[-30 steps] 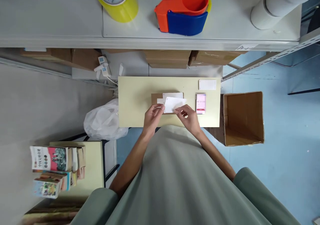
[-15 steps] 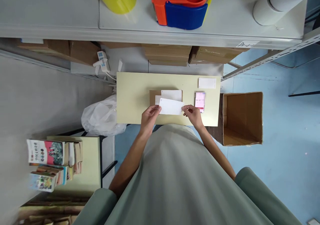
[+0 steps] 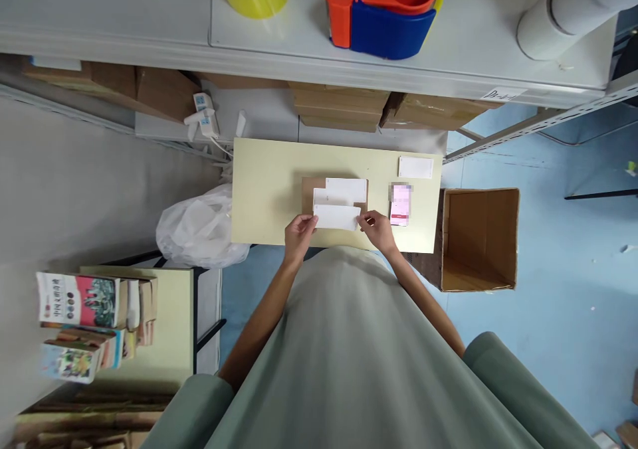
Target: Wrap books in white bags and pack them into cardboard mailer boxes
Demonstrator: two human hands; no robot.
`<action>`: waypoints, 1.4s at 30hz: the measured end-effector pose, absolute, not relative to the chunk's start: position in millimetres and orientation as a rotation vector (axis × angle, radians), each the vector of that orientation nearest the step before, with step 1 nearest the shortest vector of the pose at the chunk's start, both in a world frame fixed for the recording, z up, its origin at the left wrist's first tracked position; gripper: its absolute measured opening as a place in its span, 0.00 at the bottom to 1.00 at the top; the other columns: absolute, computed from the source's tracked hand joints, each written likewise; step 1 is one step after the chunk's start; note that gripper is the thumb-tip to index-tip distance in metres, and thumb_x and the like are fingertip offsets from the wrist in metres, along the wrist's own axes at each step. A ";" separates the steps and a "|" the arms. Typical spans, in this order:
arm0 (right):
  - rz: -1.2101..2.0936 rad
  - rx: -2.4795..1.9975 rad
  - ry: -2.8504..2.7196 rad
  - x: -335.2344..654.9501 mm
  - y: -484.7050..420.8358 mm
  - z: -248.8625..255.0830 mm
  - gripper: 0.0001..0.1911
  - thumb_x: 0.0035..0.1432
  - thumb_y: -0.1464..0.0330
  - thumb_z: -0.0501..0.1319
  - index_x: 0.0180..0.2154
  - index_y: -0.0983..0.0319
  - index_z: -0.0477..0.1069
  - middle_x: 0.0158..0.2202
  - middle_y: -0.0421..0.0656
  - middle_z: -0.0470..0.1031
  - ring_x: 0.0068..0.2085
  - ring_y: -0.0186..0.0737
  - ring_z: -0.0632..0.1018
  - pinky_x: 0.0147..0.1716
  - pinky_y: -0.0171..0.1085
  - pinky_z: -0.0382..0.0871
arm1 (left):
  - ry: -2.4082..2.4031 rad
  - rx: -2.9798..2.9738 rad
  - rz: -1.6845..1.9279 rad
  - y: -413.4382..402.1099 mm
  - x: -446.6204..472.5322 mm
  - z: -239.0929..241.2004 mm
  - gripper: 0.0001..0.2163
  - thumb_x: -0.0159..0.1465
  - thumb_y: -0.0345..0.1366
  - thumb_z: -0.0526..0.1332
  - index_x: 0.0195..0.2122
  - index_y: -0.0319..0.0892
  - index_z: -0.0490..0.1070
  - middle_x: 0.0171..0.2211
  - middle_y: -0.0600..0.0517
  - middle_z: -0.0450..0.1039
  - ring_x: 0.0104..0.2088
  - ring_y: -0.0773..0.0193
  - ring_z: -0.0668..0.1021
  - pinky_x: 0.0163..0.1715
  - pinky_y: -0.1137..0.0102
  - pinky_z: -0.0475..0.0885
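White rectangular paper (image 3: 337, 217) over brown cardboard (image 3: 308, 195) is pinched thumb-to-finger by your left hand (image 3: 299, 234) at one end, your right hand (image 3: 378, 230) at the other. Farther right, a flat phone (image 3: 400, 210) lies on the smooth, pale tabletop (image 3: 266, 193).

Seen from the held card (image 3: 336, 217), the bench (image 3: 264, 190) offers wide free room at 9 o'clock, past the left hand (image 3: 299, 235). At 3 o'clock, beyond the right hand (image 3: 379, 230), the phone (image 3: 400, 208) stands in the way; between it and the brown board (image 3: 308, 194) only a narrow strip is free. A loose card (image 3: 415, 168) occupies 2 o'clock. The person's body (image 3: 359, 343) closes 6 o'clock.
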State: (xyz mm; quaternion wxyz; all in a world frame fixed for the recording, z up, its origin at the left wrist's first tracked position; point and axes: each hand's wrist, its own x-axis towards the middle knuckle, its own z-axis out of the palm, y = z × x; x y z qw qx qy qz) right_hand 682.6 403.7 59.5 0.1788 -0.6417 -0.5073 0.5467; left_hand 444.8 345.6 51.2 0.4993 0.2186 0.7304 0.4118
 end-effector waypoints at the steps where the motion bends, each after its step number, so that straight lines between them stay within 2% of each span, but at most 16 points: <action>1: 1.521 -1.823 -1.444 679.9 406.9 58.5 0.16 0.65 0.52 0.64 0.36 0.58 0.77 0.39 0.45 0.85 0.35 0.43 0.84 0.38 0.40 0.77 | 1.783 0.542 0.994 348.6 442.7 47.3 0.26 0.55 0.63 0.75 0.37 0.43 0.79 0.37 0.48 0.82 0.41 0.57 0.83 0.46 0.61 0.82; 5: 1.372 -1.868 -1.512 668.3 426.3 53.6 0.17 0.68 0.52 0.64 0.37 0.58 0.77 0.39 0.46 0.85 0.38 0.45 0.83 0.40 0.40 0.76 | 1.828 0.595 0.957 367.6 433.8 32.0 0.25 0.57 0.61 0.73 0.38 0.42 0.80 0.38 0.46 0.83 0.42 0.54 0.84 0.44 0.62 0.82; 8: 1.281 -1.922 -1.629 658.5 441.0 46.6 0.17 0.71 0.52 0.64 0.36 0.58 0.77 0.40 0.48 0.85 0.40 0.46 0.83 0.41 0.40 0.74 | 1.916 0.726 0.917 381.7 429.8 21.4 0.19 0.62 0.56 0.70 0.37 0.43 0.80 0.36 0.47 0.84 0.41 0.55 0.83 0.44 0.63 0.79; 14: 1.125 -2.118 -1.834 641.7 449.7 33.9 0.15 0.77 0.58 0.59 0.40 0.59 0.77 0.48 0.49 0.84 0.45 0.47 0.83 0.42 0.39 0.71 | 2.092 0.878 0.773 396.9 429.2 9.1 0.11 0.65 0.47 0.66 0.33 0.45 0.80 0.33 0.50 0.82 0.37 0.57 0.82 0.44 0.64 0.75; 20: 1.140 -2.183 -1.849 637.3 448.9 34.1 0.13 0.78 0.59 0.58 0.43 0.58 0.76 0.51 0.49 0.83 0.47 0.48 0.82 0.43 0.40 0.71 | 2.107 0.910 0.697 397.2 428.7 9.5 0.11 0.65 0.46 0.66 0.33 0.46 0.78 0.32 0.51 0.81 0.36 0.57 0.80 0.43 0.65 0.73; 26: 1.138 -2.199 -1.822 633.8 450.1 29.2 0.11 0.77 0.61 0.59 0.41 0.58 0.74 0.50 0.52 0.83 0.45 0.52 0.84 0.45 0.45 0.74 | 2.163 0.954 0.690 397.2 435.9 9.5 0.11 0.65 0.47 0.65 0.32 0.47 0.76 0.32 0.49 0.80 0.37 0.54 0.81 0.46 0.63 0.73; 31: 1.153 -2.208 -1.793 640.7 457.8 23.8 0.11 0.73 0.58 0.65 0.38 0.57 0.75 0.43 0.52 0.84 0.45 0.55 0.84 0.48 0.48 0.77 | 2.200 1.034 0.569 401.8 425.8 12.1 0.12 0.64 0.49 0.67 0.30 0.49 0.70 0.31 0.47 0.80 0.39 0.49 0.82 0.49 0.58 0.75; 33: 1.119 -2.200 -1.836 640.4 458.6 26.2 0.09 0.73 0.59 0.64 0.43 0.58 0.77 0.45 0.54 0.84 0.48 0.57 0.83 0.51 0.51 0.78 | 2.232 1.041 0.495 403.7 421.9 17.7 0.13 0.63 0.50 0.70 0.34 0.49 0.71 0.31 0.46 0.80 0.42 0.44 0.83 0.51 0.54 0.76; 35: 1.025 -2.096 -1.962 634.7 454.0 30.0 0.13 0.76 0.63 0.59 0.53 0.62 0.77 0.54 0.59 0.82 0.56 0.61 0.81 0.57 0.54 0.76 | 2.233 1.142 0.497 404.4 425.3 26.0 0.14 0.67 0.50 0.68 0.42 0.46 0.74 0.38 0.41 0.82 0.50 0.41 0.83 0.56 0.50 0.76; 37: 0.924 -1.867 -2.155 624.9 443.8 31.8 0.22 0.78 0.66 0.52 0.65 0.67 0.71 0.67 0.64 0.73 0.69 0.64 0.73 0.67 0.59 0.69 | 2.105 1.381 0.564 403.5 437.5 34.1 0.17 0.74 0.50 0.60 0.53 0.42 0.76 0.53 0.35 0.80 0.61 0.41 0.79 0.66 0.49 0.71; 40: 0.898 -1.465 -2.436 610.9 425.2 25.7 0.32 0.78 0.67 0.48 0.76 0.74 0.56 0.79 0.61 0.56 0.81 0.60 0.53 0.78 0.60 0.52 | 1.731 1.718 0.580 398.8 463.6 38.1 0.28 0.79 0.50 0.50 0.72 0.38 0.67 0.75 0.36 0.63 0.78 0.44 0.62 0.78 0.50 0.55; 42: 0.926 -1.334 -2.542 606.5 416.6 17.6 0.35 0.77 0.68 0.48 0.79 0.75 0.50 0.82 0.58 0.50 0.83 0.57 0.47 0.81 0.58 0.45 | 1.610 1.785 0.517 394.5 476.8 33.3 0.33 0.79 0.51 0.48 0.78 0.34 0.57 0.81 0.37 0.52 0.82 0.44 0.52 0.80 0.50 0.47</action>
